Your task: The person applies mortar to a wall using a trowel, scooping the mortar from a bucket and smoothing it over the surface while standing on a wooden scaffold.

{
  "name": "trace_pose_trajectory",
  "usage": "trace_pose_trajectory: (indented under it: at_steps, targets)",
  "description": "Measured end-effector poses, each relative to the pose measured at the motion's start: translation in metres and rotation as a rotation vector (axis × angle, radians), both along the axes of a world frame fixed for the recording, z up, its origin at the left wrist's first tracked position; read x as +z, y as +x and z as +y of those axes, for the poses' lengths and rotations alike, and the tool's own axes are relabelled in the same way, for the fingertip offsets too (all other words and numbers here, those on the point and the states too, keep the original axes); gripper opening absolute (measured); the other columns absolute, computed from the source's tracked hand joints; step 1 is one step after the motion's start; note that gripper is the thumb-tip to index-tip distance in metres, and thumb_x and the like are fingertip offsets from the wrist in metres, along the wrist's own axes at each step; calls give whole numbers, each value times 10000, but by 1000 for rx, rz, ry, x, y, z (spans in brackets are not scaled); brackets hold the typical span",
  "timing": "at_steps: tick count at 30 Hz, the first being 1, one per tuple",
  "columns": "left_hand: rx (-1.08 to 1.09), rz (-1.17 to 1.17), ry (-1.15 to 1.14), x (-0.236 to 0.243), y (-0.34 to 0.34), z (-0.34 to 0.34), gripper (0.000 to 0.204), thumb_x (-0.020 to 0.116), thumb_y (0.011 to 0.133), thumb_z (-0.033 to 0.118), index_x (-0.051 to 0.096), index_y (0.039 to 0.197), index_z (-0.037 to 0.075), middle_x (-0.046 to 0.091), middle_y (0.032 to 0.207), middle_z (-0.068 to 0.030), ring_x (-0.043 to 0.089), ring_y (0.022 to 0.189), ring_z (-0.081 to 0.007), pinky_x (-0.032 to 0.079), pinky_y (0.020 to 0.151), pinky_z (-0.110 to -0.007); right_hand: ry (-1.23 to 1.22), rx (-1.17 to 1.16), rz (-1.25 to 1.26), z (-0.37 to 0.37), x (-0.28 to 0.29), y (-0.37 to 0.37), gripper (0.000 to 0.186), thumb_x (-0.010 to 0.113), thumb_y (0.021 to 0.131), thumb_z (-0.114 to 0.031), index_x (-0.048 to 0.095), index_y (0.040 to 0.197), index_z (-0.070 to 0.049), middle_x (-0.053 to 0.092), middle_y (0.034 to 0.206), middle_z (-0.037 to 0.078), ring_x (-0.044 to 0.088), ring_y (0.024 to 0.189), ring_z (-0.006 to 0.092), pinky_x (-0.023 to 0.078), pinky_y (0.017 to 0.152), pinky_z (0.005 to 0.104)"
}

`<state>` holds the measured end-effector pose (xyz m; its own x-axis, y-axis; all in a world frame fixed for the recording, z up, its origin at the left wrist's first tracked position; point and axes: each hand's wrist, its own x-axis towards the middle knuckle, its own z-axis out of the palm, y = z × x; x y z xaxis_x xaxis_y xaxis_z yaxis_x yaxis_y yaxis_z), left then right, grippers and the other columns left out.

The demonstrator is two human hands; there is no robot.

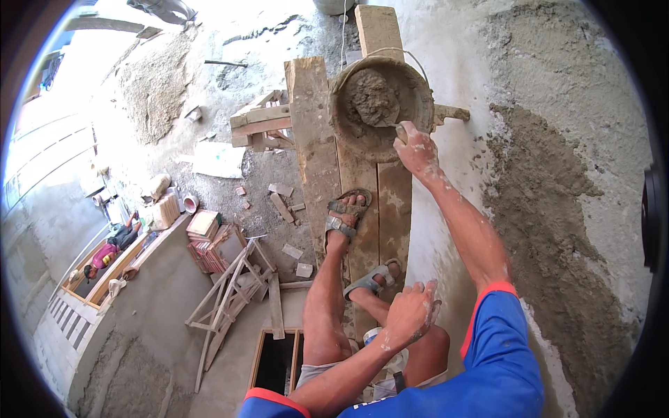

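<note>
My right hand [418,150] is closed round the handle of a trowel [401,131]. Its blade reaches into a bucket [340,132] and is partly sunk in grey mortar [371,96]. The bucket rests on wooden planks [313,132] in front of my feet, its wire handle leaning to the far side. My left hand [410,315] hangs above my right knee, smeared with mortar, its fingers loosely apart and nothing seen in it. Along my right side runs a wall with a patch of wet, dark mortar [536,188] on it.
I stand in sandals on the raised planks. Below on the left are a wooden trestle [233,296], stacked tiles [204,223], loose brick pieces [281,207] and a sand heap [153,83]. Another person [111,254] is far left, by a wooden frame. A dark framed opening [274,362] lies below.
</note>
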<state>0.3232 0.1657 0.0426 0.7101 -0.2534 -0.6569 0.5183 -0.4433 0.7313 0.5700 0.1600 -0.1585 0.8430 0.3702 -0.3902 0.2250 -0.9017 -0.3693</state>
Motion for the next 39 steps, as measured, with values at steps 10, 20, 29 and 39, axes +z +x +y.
trace_pose_trajectory:
  at_steps: [10, 20, 29, 39]
  targets:
    - [-35, -96, -33, 4, 1, -10, 468, 630, 855, 211, 497, 1253, 2, 610, 971, -221, 606, 907, -392, 486, 791, -473, 201, -102, -140, -25, 15, -17, 277, 621, 800, -198, 567, 1048, -86, 666, 845, 196, 650, 807, 395, 514, 703, 505]
    - [-77, -194, -16, 9, 17, -25, 497, 630, 852, 214, 495, 1276, -7, 617, 979, -248, 608, 899, -418, 500, 757, -489, 258, -25, -35, -83, 219, -11, 319, 658, 790, -169, 546, 1056, -32, 656, 832, 219, 647, 784, 407, 513, 678, 491]
    - [-269, -408, 87, 17, 47, 5, 493, 615, 848, 207, 485, 1294, 38, 609, 1005, -201, 604, 943, -380, 489, 787, -453, 613, -316, 496, -158, 266, 14, 331, 648, 864, -130, 606, 1160, 14, 658, 876, 127, 606, 584, 156, 470, 463, 259]
    - [-254, -373, 50, 24, 61, 44, 522, 623, 855, 210, 466, 1321, 37, 588, 1019, -189, 591, 955, -348, 481, 806, -436, 37, -363, -356, -213, 281, 58, 479, 616, 880, -175, 518, 1313, 5, 655, 1062, 218, 655, 936, 306, 519, 826, 414]
